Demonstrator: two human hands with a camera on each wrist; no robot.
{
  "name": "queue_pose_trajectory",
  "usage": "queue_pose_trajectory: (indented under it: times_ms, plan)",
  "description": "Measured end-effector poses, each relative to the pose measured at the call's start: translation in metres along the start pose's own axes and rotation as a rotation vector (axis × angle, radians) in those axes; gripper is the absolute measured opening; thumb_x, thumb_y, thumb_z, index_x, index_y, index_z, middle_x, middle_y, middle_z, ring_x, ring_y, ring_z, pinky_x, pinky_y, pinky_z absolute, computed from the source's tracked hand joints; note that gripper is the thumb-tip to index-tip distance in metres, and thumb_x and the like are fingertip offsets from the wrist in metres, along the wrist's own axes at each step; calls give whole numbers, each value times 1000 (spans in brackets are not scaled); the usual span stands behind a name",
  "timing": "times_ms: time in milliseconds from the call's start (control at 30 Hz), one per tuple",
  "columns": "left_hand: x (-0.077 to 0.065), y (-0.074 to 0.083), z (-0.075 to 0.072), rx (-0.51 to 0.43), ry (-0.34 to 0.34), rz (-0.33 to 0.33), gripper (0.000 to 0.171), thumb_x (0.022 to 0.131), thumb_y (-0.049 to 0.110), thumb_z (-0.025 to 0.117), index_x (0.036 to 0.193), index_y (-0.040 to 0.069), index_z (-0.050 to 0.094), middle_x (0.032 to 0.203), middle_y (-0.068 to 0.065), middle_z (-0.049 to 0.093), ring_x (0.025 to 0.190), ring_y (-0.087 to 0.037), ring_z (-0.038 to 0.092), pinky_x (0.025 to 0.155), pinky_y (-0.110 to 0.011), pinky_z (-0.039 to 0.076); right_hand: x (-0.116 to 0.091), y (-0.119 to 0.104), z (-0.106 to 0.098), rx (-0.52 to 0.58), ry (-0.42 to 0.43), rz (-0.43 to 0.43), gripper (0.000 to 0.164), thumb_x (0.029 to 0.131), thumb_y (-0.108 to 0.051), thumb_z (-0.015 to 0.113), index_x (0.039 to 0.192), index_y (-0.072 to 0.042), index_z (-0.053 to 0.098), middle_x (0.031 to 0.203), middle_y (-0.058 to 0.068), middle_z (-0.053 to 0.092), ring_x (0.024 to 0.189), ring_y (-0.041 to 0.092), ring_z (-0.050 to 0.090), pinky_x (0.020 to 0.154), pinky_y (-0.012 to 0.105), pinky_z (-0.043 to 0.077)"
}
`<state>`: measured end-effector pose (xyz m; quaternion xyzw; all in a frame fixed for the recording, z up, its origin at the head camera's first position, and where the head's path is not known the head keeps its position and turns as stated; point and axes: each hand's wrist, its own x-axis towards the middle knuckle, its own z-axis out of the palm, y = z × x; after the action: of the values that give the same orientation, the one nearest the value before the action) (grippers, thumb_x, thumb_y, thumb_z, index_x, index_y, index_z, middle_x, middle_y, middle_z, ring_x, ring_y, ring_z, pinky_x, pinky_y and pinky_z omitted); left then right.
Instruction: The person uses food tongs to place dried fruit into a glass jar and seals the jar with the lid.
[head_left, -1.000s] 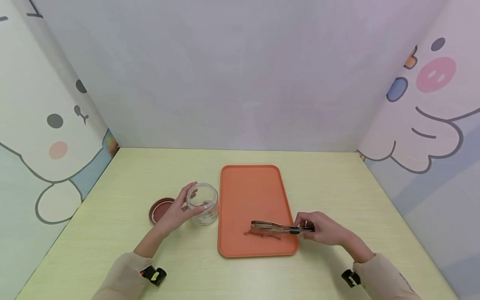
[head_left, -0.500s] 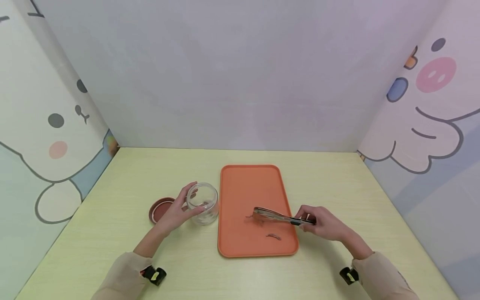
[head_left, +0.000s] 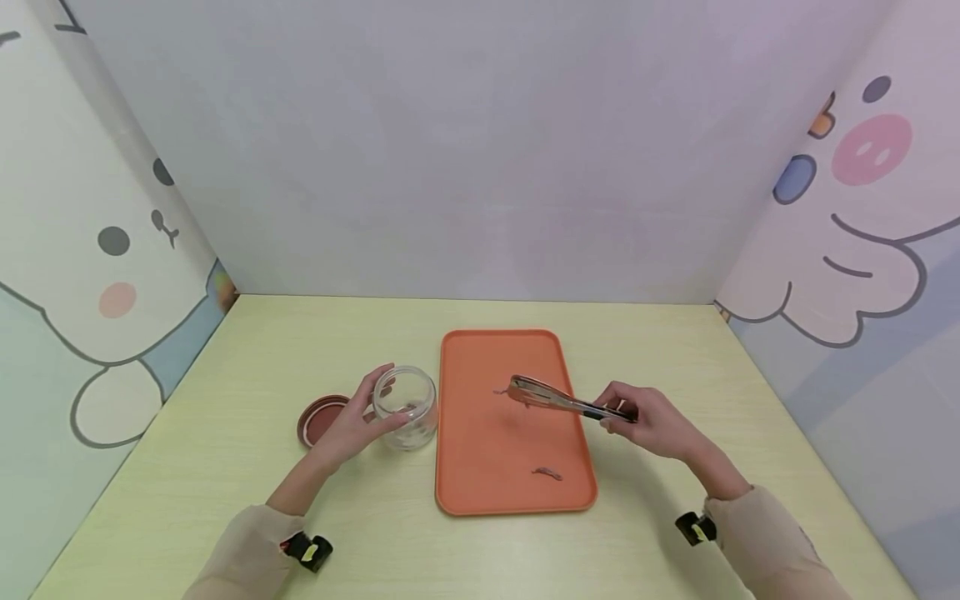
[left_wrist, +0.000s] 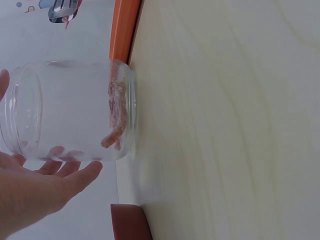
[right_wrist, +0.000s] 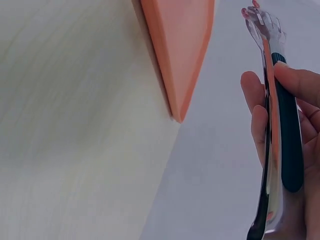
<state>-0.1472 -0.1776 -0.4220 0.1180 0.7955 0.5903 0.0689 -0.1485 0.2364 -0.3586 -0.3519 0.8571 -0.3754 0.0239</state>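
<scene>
My left hand (head_left: 348,433) grips a clear glass jar (head_left: 422,417), thumb across its near side and fingers behind. The jar stands upright on the table left of the tray, without its lid; reddish-brown dried strips (left_wrist: 118,107) lie on its bottom in the left wrist view. My right hand (head_left: 651,423) holds metal tongs (head_left: 551,397) with dark grips, squeezed nearly together above the orange tray (head_left: 480,492). Between the tong tips is a thin reddish-brown strip (head_left: 501,392), its ends poking out on either side. Another small strip (head_left: 547,473) lies on the tray's near right part.
A reddish-brown round lid (head_left: 318,422) lies on the table behind my left wrist, partly covered by the hand. The tray's raised rim is close beside the jar's right side. Cartoon-printed panels stand left and right, and a plain pale wall (head_left: 465,167) closes the back.
The tongs have picked up a strip from the tray and risen, moving away from me toward the tray's middle. One strip stays lying behind. My left hand and the jar have not moved.
</scene>
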Motion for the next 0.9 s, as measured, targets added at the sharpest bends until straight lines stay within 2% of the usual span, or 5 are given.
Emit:
queue_pose_trajectory:
  times_ms: [433, 900]
  plan:
    - [1, 0, 0, -4, -2, 5, 74, 81, 22, 65, 139, 18, 19, 136, -20, 26, 126, -30, 22, 98, -48, 26, 18, -16, -11, -36, 61, -57, 20, 75, 11, 62, 90, -2, 57, 68, -2, 58, 44, 7, 42, 37, 19, 35]
    - [1, 1, 1, 2, 1, 8, 75, 81, 22, 65, 139, 18, 19, 136, -20, 27, 125, -30, 23, 97, -48, 27, 39, -30, -2, -10, 57, -105, 18, 77, 10, 61, 89, -3, 57, 70, 0, 57, 46, 9, 42, 38, 23, 35]
